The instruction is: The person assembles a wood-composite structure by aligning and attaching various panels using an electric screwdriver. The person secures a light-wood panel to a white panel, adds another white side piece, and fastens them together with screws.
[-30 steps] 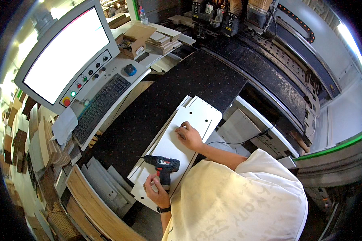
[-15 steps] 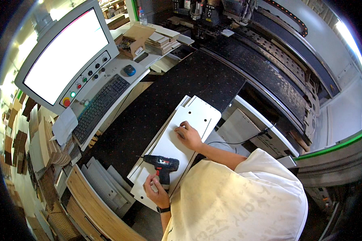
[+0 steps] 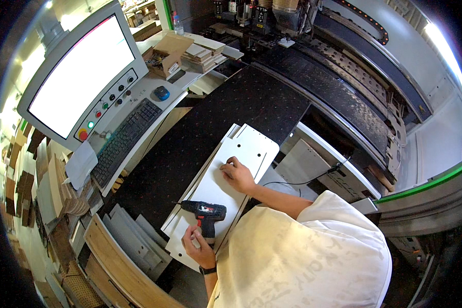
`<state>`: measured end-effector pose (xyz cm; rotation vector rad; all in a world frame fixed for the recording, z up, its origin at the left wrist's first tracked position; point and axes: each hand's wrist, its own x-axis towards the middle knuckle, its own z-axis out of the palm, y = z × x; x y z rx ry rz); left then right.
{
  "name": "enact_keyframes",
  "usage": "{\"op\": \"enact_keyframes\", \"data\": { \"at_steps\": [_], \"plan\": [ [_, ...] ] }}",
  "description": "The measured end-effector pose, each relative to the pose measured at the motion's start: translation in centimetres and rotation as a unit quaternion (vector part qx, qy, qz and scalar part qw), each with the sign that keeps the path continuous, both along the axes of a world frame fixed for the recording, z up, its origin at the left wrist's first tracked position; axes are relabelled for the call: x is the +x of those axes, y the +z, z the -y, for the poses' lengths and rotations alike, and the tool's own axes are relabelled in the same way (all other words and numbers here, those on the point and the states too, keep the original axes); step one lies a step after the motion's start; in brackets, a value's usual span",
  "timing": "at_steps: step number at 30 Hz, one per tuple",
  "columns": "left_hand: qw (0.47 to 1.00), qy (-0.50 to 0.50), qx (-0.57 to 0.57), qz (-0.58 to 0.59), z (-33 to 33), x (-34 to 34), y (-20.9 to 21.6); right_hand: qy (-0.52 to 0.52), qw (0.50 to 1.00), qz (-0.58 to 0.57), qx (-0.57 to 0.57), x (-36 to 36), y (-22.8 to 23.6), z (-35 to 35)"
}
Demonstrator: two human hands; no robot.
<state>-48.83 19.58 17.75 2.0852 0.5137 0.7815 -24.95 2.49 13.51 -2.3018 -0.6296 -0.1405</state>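
A white panel [image 3: 241, 167] with dark round holes lies on top of another white board, in front of me. My right hand [image 3: 238, 176] rests on its middle, the fingers curled and drawn together; whatever they hold, if anything, is hidden. On the same panel a black and red cordless drill [image 3: 206, 210] lies on its side, its bit pointing left. Close against the drill's handle is my left hand [image 3: 199, 250], thumb and fingertips pinched together. Anything between those fingertips is too small to make out. A dark band circles the left wrist.
The boards lie on a black speckled machine bed [image 3: 210, 120]. At left stand a monitor with control buttons [image 3: 82, 77], a keyboard [image 3: 126, 141] and a blue mouse [image 3: 161, 93]. Beyond are an open cardboard box [image 3: 164, 56] and stacked panel offcuts [image 3: 203, 55]. Grey panels [image 3: 133, 238] lean at lower left.
The whole view has shifted slightly. Both hands keep nearly the same places and poses, and the drill still lies on the panel.
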Motion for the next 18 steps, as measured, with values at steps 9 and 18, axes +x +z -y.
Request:
{"op": "enact_keyframes", "data": {
  "at_steps": [9, 18],
  "plan": [
    [1.0, -0.004, 0.005, 0.002, 0.07, -0.1, 0.0, 0.002, 1.0, 0.017, 0.002, -0.05, 0.01, 0.06],
    [1.0, -0.007, 0.007, 0.013, 0.01, 0.04, -0.23, -0.002, 1.0, 0.02, 0.003, 0.02, 0.07, -0.09]
  ]
}}
